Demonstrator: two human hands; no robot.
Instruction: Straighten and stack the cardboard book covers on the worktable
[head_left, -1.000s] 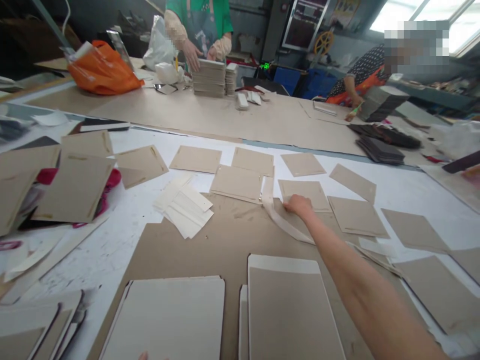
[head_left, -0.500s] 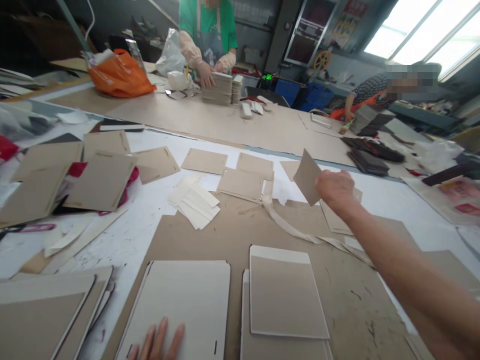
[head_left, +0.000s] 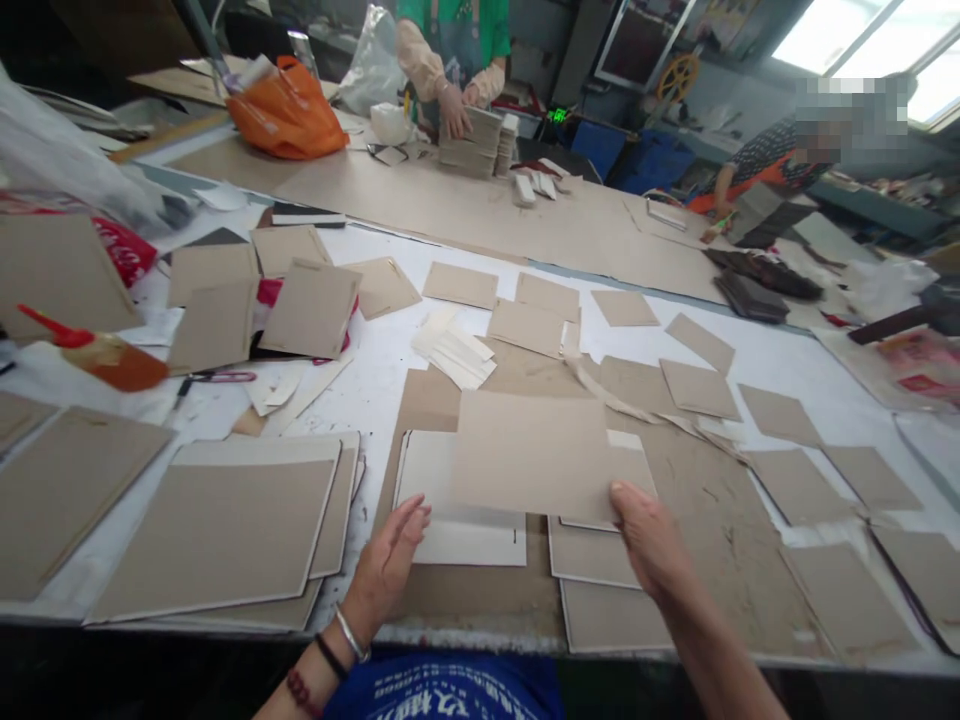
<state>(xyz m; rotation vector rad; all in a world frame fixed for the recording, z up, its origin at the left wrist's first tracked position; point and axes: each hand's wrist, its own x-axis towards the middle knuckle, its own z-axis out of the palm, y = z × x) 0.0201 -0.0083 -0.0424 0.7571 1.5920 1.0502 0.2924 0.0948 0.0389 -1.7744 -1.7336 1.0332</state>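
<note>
My right hand pinches the lower right corner of a flat grey-brown cardboard piece, holding it up over the table. Under it lies a white panel with dark edges, partly covered by the raised piece. My left hand is at the left edge of that panel, its fingers stretched out and nothing in them. Whether those fingers touch the panel, I cannot tell. Just right of the panel, stacked boards with pale borders stick out below the cardboard piece.
More bordered boards are stacked at left. A bottle of amber liquid lies beyond them. Loose cardboard pieces spread along the right, near a long fabric strip. Across the table, a person in green handles a stack; another person works at right.
My right hand has brought the cardboard piece from the far right back over the white panel. My left hand has shifted from the panel's face to its left edge. The view has tilted downward.
</note>
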